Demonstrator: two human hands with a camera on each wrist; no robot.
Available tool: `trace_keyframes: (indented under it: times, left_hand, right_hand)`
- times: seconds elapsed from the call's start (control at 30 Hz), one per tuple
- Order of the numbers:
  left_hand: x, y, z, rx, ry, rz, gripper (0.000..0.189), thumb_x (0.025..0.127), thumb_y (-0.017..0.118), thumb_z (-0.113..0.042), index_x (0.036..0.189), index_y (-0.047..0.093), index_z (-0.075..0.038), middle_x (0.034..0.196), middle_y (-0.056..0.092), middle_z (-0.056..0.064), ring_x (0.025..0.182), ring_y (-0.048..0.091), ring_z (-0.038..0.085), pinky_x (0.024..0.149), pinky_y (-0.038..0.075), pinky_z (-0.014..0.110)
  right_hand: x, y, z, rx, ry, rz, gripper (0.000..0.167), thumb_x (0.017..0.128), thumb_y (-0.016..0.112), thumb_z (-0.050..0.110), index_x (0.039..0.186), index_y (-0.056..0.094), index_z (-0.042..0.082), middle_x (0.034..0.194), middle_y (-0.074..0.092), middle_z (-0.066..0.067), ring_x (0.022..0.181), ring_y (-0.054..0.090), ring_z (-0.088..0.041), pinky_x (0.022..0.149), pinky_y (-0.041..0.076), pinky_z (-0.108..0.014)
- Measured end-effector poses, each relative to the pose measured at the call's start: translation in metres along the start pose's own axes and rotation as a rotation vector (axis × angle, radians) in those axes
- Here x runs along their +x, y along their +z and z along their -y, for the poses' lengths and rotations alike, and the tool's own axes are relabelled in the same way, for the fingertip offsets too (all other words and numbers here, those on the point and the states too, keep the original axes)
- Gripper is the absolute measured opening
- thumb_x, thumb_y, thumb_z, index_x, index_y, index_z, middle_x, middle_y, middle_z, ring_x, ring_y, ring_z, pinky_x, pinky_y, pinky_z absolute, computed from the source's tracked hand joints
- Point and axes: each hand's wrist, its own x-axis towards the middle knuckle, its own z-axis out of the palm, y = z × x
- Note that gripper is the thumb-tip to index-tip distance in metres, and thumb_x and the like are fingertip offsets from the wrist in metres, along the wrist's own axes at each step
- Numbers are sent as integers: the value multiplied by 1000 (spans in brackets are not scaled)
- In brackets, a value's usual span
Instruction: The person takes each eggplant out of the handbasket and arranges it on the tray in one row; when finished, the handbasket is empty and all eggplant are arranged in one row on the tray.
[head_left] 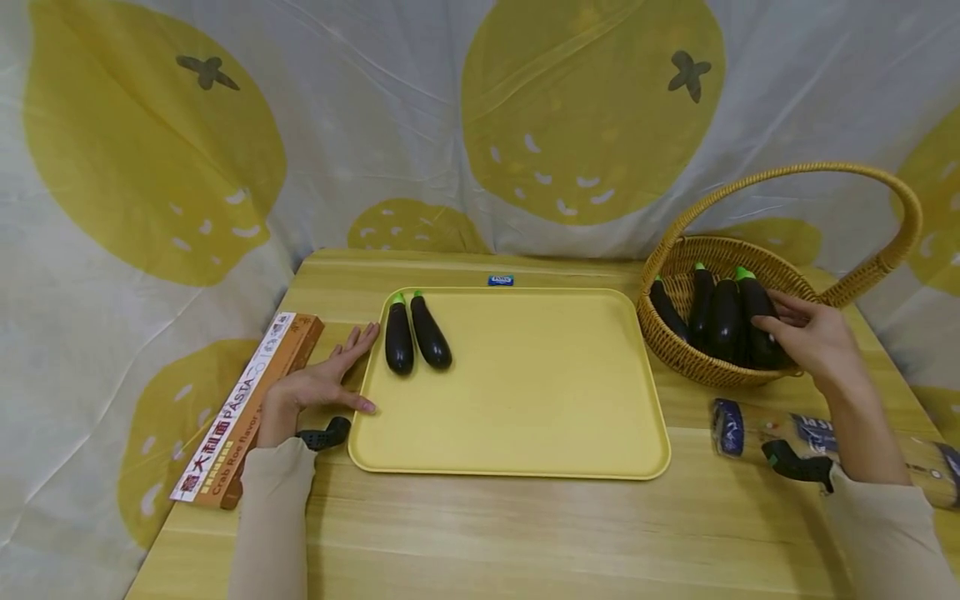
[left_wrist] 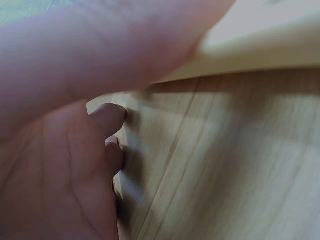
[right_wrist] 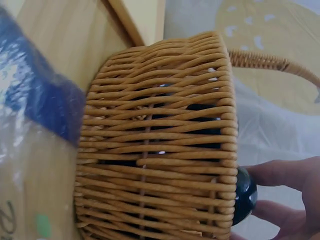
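Note:
My right hand (head_left: 813, 333) reaches into the wicker basket (head_left: 686, 362) and grips the rightmost eggplant (head_left: 761, 312), thumb on its near side. In the right wrist view, fingertips pinch the dark rounded end of that eggplant (right_wrist: 245, 197) just above the basket's rim. Several other eggplants lie beside it, green stems pointing away. At the left, my left hand (head_left: 318, 387) rests with fingers spread along the left edge of the yellow tray (head_left: 517, 400), its thumb right at the rim. Two eggplants (head_left: 415, 333) lie side by side in the tray's far left corner.
A long pasta box (head_left: 247, 408) lies left of my left forearm. Bagged noodles (head_left: 738, 429) lie in front of the basket, partly under my right forearm. The basket's tall handle (head_left: 802, 169) arches over it. Behind the tray sits a small blue packet (head_left: 501, 281), near a lemon-print cloth (head_left: 390, 125).

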Motion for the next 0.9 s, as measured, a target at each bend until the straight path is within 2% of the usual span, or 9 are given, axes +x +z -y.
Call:
trace_keyframes:
  times: [0.17, 0.23, 0.33, 0.43, 0.53, 0.67, 0.73, 0.8, 0.9]
  left_hand:
    - [-1, 0, -1, 0, 6, 2, 130, 81, 89, -22, 167, -8, -14, 170, -26, 21, 154, -27, 49, 120, -15, 75]
    - [-1, 0, -1, -1, 7, 2, 130, 81, 89, -22, 167, -8, -14, 170, -26, 22, 154, -28, 49, 119, -15, 75]
    - [-1, 0, -1, -4, 9, 3, 130, 81, 89, -22, 167, -8, -14, 169, -27, 22, 154, -28, 49, 119, -15, 75]
    - [-1, 0, -1, -2, 10, 3, 130, 81, 89, -23, 167, -8, -14, 169, -26, 22, 154, -28, 49, 119, -15, 75]
    - [-1, 0, 0, 4, 12, 3, 130, 81, 89, -23, 167, -8, -14, 170, -26, 22, 154, -27, 49, 119, -14, 75]
    - [-1, 0, 0, 0, 7, 3, 131, 81, 89, -23, 167, -8, -14, 169, -27, 23, 153, -28, 51, 119, -14, 76]
    - [-1, 0, 0, -2, 3, 2, 131, 81, 89, -23, 167, -8, -15, 169, -27, 23, 152, -29, 51, 118, -14, 77]
    - [-1, 0, 0, -4, 2, 1, 131, 81, 90, -23, 167, -8, -15, 169, -27, 23, 152, -29, 51, 118, -14, 77]
    - [-1, 0, 1, -5, -1, 0, 131, 81, 90, -24, 167, -8, -15, 169, -27, 23, 152, -29, 52, 118, -14, 77]
  right_hand:
    - [2, -1, 3, 42, 4, 19, 74, 105, 51, 51, 164, 28, 13, 162, 31, -36, 123, 48, -32, 66, 40, -14]
    - [2, -2, 3, 66, 10, 42, 74, 105, 50, 54, 165, 26, 17, 164, 26, -36, 117, 52, -32, 64, 41, -21]
    - [2, -2, 2, 77, 4, 84, 74, 105, 49, 55, 166, 23, 22, 164, 24, -38, 95, 62, -6, 64, 43, -23]
    - [2, 0, 2, 81, -14, 98, 73, 105, 49, 54, 166, 23, 21, 161, 29, -40, 77, 54, 8, 58, 44, -28]
    - [1, 2, 2, 87, -29, 88, 73, 105, 50, 53, 166, 24, 22, 160, 31, -38, 72, 53, -2, 52, 37, -37]
    - [2, 3, 3, 88, -31, 82, 74, 103, 52, 56, 165, 25, 27, 163, 28, -34, 64, 47, -9, 52, 34, -38]
    - [3, 2, 4, 70, -25, 95, 74, 103, 51, 58, 165, 23, 31, 166, 22, -35, 72, 46, -14, 57, 36, -36]
    - [3, 2, 5, 60, -20, 112, 74, 103, 50, 59, 165, 19, 34, 167, 19, -34, 93, 57, -25, 67, 40, -38]
    - [4, 2, 5, 82, -19, 153, 73, 104, 46, 60, 165, 15, 36, 172, 6, -27, 133, 42, -46, 88, 45, -48]
